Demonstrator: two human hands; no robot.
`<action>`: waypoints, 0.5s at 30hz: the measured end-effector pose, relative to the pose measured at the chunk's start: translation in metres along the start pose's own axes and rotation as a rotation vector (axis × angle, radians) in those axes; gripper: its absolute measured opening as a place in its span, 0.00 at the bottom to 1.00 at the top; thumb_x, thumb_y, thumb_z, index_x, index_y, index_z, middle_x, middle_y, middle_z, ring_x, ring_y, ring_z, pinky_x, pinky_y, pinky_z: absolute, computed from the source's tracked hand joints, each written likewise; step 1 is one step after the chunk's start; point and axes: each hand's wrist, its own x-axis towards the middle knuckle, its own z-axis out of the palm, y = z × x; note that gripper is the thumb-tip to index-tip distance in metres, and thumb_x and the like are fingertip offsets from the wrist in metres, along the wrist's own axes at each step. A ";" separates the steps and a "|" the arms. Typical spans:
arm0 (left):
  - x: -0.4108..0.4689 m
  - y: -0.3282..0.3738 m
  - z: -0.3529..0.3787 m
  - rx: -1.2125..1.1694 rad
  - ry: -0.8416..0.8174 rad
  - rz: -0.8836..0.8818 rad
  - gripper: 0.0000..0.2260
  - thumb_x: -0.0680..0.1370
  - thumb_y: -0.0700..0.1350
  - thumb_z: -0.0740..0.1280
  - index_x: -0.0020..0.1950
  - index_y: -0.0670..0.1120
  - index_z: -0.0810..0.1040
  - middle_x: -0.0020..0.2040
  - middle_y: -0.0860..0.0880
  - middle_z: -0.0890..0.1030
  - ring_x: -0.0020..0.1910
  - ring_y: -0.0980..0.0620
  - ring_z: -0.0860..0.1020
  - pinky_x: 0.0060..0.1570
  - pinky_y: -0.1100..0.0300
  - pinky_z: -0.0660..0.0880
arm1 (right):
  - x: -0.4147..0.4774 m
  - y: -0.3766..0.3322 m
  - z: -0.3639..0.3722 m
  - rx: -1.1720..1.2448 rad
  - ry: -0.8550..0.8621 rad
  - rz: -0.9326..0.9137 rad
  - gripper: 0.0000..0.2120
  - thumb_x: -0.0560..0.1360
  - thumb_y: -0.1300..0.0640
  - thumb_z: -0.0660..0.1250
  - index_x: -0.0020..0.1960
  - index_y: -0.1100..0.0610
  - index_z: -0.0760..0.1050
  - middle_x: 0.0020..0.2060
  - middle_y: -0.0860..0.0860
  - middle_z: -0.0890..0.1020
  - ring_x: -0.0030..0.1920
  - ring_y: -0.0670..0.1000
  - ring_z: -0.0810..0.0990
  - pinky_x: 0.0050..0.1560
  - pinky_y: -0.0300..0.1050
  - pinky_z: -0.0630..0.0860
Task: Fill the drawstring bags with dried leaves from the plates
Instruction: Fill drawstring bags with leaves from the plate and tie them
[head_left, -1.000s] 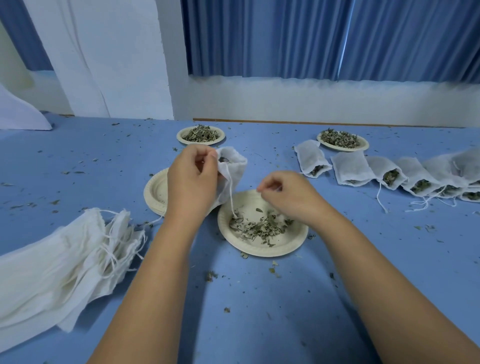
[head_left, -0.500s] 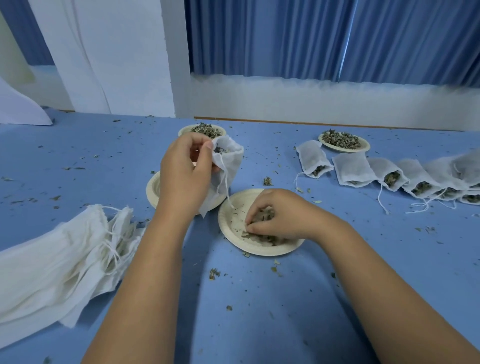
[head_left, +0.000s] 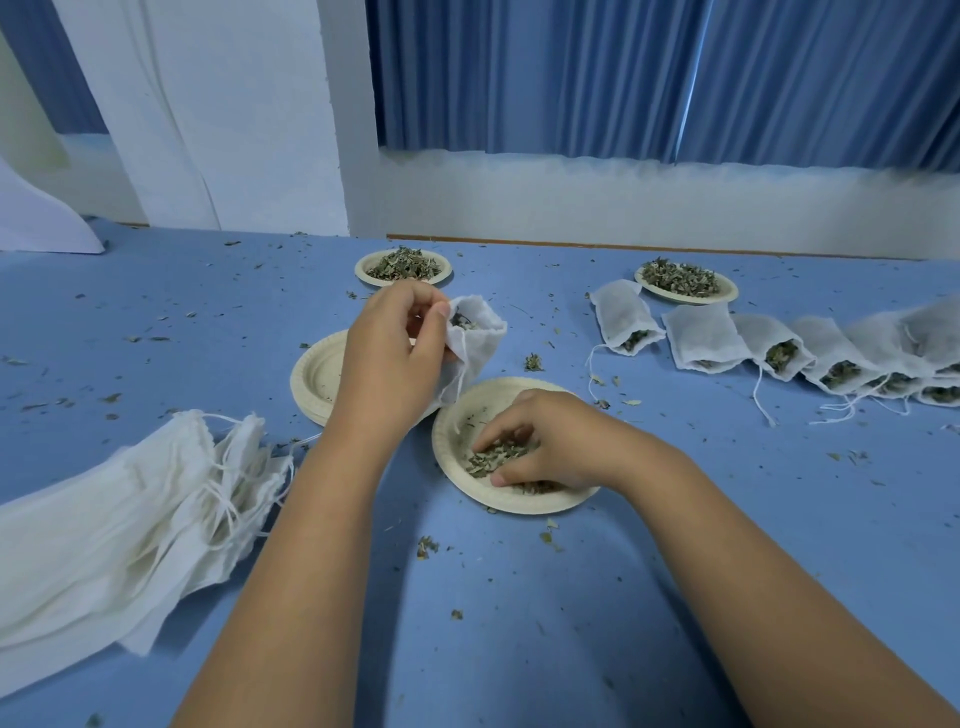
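Centre frame, the left hand (head_left: 395, 353) is up off the table, thumb and fingers pinching the rim of a white drawstring bag (head_left: 475, 338). Its mouth gapes toward the right, and a few leaves show inside. Just below it, lower centre, the right hand (head_left: 550, 441) is down in the near plate (head_left: 519, 506), fingers and thumb curled in around a clump of dried leaves (head_left: 493, 457). A second plate (head_left: 314, 374) peeks out behind the left wrist. Further up, two heaped plates wait: one at upper centre (head_left: 363, 273), another toward the upper right (head_left: 727, 293). Along the right edge runs a row of filled bags (head_left: 701, 338), overlapping, strings trailing. At lower left lies a stack of flat bags (head_left: 130, 519). Leaf crumbs are scattered all over the blue table (head_left: 519, 623).
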 end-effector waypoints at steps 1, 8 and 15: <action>0.000 0.000 0.000 0.000 -0.005 -0.001 0.10 0.81 0.44 0.63 0.43 0.58 0.73 0.47 0.51 0.80 0.48 0.53 0.78 0.44 0.67 0.71 | 0.000 -0.001 0.001 0.009 0.004 -0.023 0.13 0.71 0.50 0.75 0.55 0.42 0.82 0.41 0.35 0.73 0.43 0.30 0.71 0.40 0.25 0.66; -0.002 0.000 0.002 0.030 -0.038 0.004 0.09 0.82 0.44 0.63 0.44 0.57 0.73 0.47 0.52 0.80 0.49 0.53 0.78 0.45 0.67 0.71 | 0.002 -0.005 0.007 -0.004 0.035 -0.060 0.08 0.73 0.54 0.73 0.52 0.48 0.84 0.38 0.38 0.76 0.41 0.39 0.74 0.43 0.29 0.69; -0.003 0.001 0.002 0.008 -0.087 -0.047 0.10 0.80 0.44 0.65 0.41 0.58 0.75 0.42 0.56 0.80 0.40 0.58 0.78 0.38 0.72 0.72 | -0.005 0.003 -0.018 0.203 0.188 0.022 0.04 0.71 0.54 0.75 0.46 0.48 0.85 0.40 0.46 0.84 0.39 0.42 0.79 0.42 0.37 0.74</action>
